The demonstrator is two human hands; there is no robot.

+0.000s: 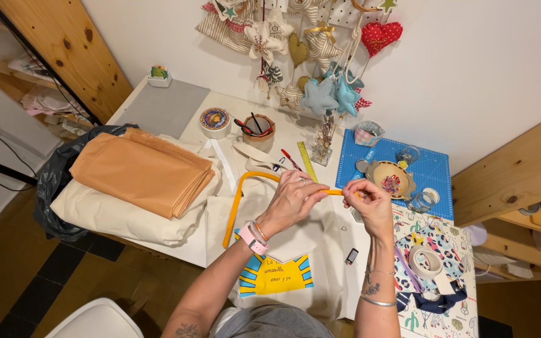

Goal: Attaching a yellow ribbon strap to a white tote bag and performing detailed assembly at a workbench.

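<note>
Head view: left hand point(293, 199) and right hand point(367, 199) pinch orange strap point(238, 199).

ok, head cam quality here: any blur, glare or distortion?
Head view: even indoor light, no glare; wide-angle bend at the edges, see the shelf; both hands, left and right, and the yellow strap are sharp; soft shadows only.
</note>
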